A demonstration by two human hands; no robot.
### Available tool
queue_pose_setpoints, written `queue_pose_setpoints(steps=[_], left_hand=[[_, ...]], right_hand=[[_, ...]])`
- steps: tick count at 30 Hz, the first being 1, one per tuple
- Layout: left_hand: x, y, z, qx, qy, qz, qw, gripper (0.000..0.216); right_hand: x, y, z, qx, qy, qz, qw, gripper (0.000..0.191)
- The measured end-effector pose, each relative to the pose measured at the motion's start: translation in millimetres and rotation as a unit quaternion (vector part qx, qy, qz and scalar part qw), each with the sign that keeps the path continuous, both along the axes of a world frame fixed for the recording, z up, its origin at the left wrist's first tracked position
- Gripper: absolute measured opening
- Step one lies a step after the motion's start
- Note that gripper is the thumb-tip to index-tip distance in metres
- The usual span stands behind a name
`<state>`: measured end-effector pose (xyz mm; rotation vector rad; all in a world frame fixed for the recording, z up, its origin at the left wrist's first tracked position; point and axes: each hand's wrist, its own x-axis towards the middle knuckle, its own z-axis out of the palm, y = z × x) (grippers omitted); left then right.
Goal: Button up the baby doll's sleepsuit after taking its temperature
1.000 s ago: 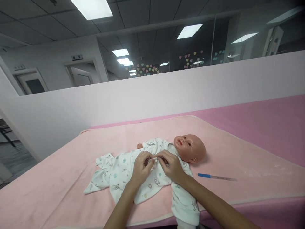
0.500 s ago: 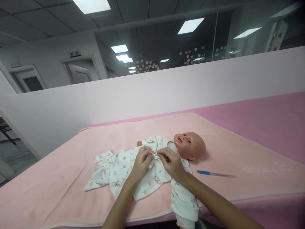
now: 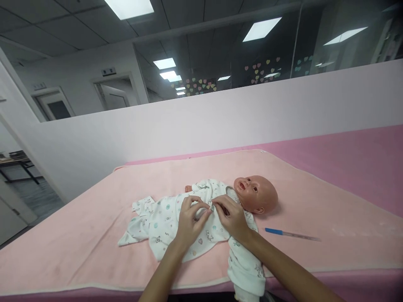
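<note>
A baby doll (image 3: 256,193) lies on its back, head to the right, dressed in a white printed baby outfit (image 3: 168,209). At the chest, my left hand (image 3: 191,218) pinches the front of the outfit between thumb and fingers. Close beside it, my right hand (image 3: 230,213) pinches the same spot from the right, nearer the doll's neck. The fingertips of both hands almost meet there and hide most of the fastening. One sleeve of the outfit (image 3: 244,264) hangs toward the front edge, partly behind my right forearm.
A peach blanket (image 3: 94,235) covers the pink surface (image 3: 362,167). Right of the doll lies a slim thermometer-like stick with a blue end (image 3: 273,231). A white low wall (image 3: 204,121) with glass above stands behind. Doors and a table (image 3: 19,167) are at the left.
My view has turned slightly left, so everything sits further right. The small round button seen between my fingertips is now covered by my fingers, and my left thumb has shifted toward my right hand.
</note>
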<state>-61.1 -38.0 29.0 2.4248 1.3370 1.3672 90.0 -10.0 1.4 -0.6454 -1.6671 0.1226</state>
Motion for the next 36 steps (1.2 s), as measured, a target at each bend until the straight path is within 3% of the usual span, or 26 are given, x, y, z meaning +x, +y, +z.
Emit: queue_pose_setpoints(steps=[7,13,19,23,26,32,36], left_hand=[[6.1,-0.4,-4.1,0.117,0.109,0.078,0.984,0.014],[-9.5,-4.6,-6.4,0.117,0.176,0.08,0.974,0.019],[-47.1,-14.7,-13.4,0.078,0.111,0.12,0.984,0.025],[-42.0,-18.5,-15.0,0.055,0.087,0.12,0.988,0.01],[-31.3,-18.4,-15.7,0.052,0.103,0.105,0.988,0.013],[-24.9,-18.1,-19.0,0.066,0.124,0.116,0.983,0.015],[-24.6,-17.0,-21.1,0.098,0.115,0.119,0.981,0.012]], right_hand=[[-1.0,0.1,-1.5,-0.003,0.001,-0.006,1.0,0.016],[0.1,-0.5,4.9,-0.031,0.028,-0.019,0.999,0.016],[0.6,2.1,6.0,-0.045,0.035,-0.076,0.995,0.02],[-10.6,-6.0,8.4,0.04,-0.087,-0.073,0.993,0.024],[-21.5,-13.3,10.3,0.075,-0.18,-0.043,0.98,0.019],[-23.9,-15.0,6.5,-0.009,-0.176,-0.044,0.983,0.015],[-20.4,-14.7,6.4,-0.024,-0.163,-0.039,0.986,0.016]])
